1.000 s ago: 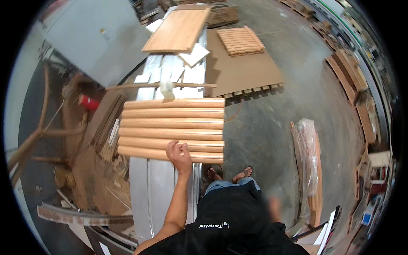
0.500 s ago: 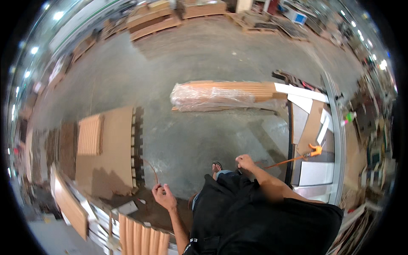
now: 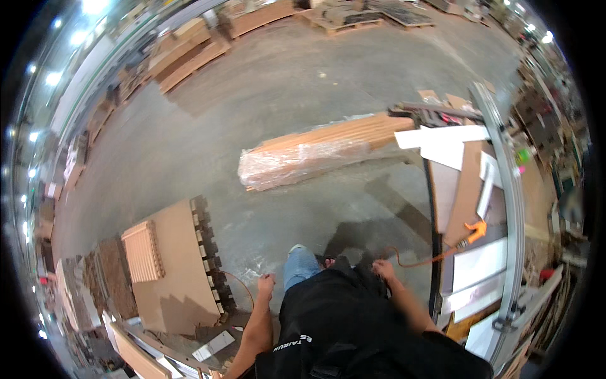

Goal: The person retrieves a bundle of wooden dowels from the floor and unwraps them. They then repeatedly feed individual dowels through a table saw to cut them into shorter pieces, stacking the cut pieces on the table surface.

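Right hand (image 3: 382, 269) curled loosely at the hip, just beside an orange hose (image 3: 424, 260) running to an orange air tool (image 3: 475, 231) on the workbench (image 3: 505, 189); grip on it not discernible. Left hand (image 3: 266, 285) half closed, apparently holding nothing, near a thin orange line. Farther out, plastic-wrapped bundle of boards (image 3: 309, 160) lying on the concrete floor (image 3: 265, 88); ribbed wooden panel (image 3: 142, 251) resting on a pallet (image 3: 183, 265).
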Demonstrator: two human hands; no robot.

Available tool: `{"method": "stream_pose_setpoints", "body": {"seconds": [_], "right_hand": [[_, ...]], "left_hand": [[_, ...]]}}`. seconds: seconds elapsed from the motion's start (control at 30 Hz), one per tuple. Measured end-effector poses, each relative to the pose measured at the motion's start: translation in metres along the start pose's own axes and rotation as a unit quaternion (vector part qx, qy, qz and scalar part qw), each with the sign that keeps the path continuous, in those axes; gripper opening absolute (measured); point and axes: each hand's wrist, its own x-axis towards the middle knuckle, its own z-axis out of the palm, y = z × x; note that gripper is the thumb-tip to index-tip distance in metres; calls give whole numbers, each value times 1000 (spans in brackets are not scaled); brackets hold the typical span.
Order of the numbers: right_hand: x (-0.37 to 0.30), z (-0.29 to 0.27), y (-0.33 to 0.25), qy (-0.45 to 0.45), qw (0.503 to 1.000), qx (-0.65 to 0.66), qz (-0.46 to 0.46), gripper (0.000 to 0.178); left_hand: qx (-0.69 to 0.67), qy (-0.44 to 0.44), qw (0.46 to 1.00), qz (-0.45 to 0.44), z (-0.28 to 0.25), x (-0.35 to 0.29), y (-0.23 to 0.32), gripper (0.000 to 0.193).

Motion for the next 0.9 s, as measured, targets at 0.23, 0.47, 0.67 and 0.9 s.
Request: {"method": "stream_pose_setpoints", "body": {"seconds": [0.23,0.47,0.67,0.9], "right_hand": [[62,29,-60,-54,989,-136,36,35],[218,98,-262,-54,990,-129,-17,36],[305,161,-385,-132,971,-194,-56,38],[383,181,-447,-182,955,-228,-56,40]], "left_hand": [[92,-8,994,-64,2,63,26,49],[203,-25,974,97,9,164,185,48],[90,68,988,109,-18,245,276,50],[65,102,985,127,-15,320,372,43]]}}
